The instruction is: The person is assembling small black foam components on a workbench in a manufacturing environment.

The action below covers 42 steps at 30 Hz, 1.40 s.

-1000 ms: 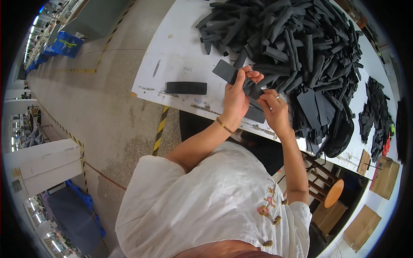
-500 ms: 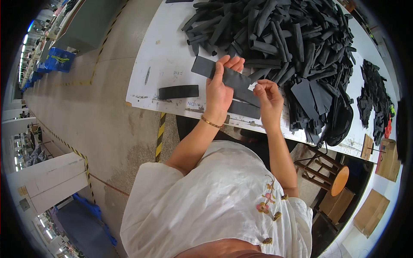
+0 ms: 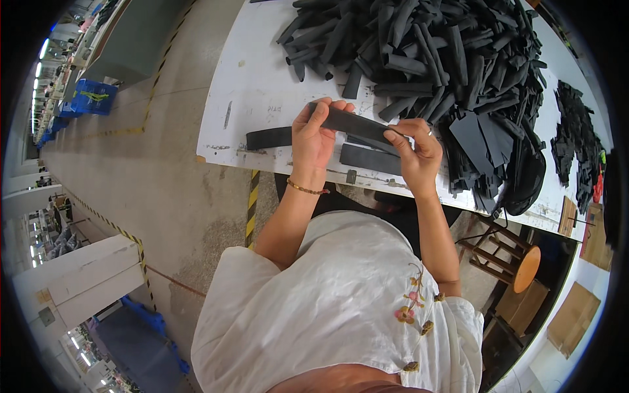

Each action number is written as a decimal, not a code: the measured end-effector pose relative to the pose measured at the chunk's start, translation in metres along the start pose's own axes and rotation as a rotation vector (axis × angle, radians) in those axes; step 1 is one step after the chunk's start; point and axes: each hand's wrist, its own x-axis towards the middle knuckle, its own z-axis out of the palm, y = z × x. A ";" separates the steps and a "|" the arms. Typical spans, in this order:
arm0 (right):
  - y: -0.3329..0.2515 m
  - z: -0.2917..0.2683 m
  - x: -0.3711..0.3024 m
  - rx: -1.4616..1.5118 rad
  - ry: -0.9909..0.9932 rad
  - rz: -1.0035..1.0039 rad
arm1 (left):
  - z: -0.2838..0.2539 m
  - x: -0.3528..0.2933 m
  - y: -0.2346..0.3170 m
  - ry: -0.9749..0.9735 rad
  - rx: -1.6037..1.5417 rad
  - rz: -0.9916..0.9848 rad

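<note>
A black fabric strip (image 3: pixel 357 123) is stretched between my two hands, just above the near part of the white table. My left hand (image 3: pixel 316 134) pinches its left end, thumb on top. At the other end, my right hand (image 3: pixel 417 152) grips it between thumb and fingers. Below it on the table lies a flat black strip (image 3: pixel 370 159), and the edge of another shows between the two. One more black strip (image 3: pixel 268 138) lies to the left, partly hidden behind my left hand.
A large heap of rolled black pieces (image 3: pixel 419 59) covers the far part of the white table (image 3: pixel 252 85). Flat black pieces (image 3: pixel 478 141) and a black bag (image 3: pixel 526 180) lie to the right. A wooden stool (image 3: pixel 526 269) stands below the table's right side.
The strip in my hands now looks narrower and is held at both ends. My left hand has moved slightly left and down, and my right hand has closed on the right end.
</note>
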 end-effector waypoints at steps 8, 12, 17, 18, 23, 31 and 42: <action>0.023 -0.006 -0.010 0.464 0.020 0.694 | -0.009 0.000 -0.012 0.122 0.306 0.041; 0.057 -0.023 -0.026 0.184 0.075 0.713 | -0.015 0.005 -0.030 0.097 0.851 0.084; 0.088 -0.012 -0.046 -0.643 0.027 0.444 | -0.046 0.015 -0.058 -0.072 1.450 0.453; 0.088 -0.011 -0.051 -0.748 0.052 0.247 | -0.052 0.018 -0.063 -0.042 1.530 0.553; 0.065 -0.070 -0.015 -0.883 0.252 0.127 | -0.071 0.080 -0.033 0.209 1.194 0.463; 0.072 -0.161 0.005 -1.129 -0.150 0.237 | -0.064 0.181 -0.011 0.401 1.643 0.294; 0.104 -0.158 -0.016 -1.467 -0.379 -0.155 | -0.090 0.160 -0.032 0.395 0.463 -0.186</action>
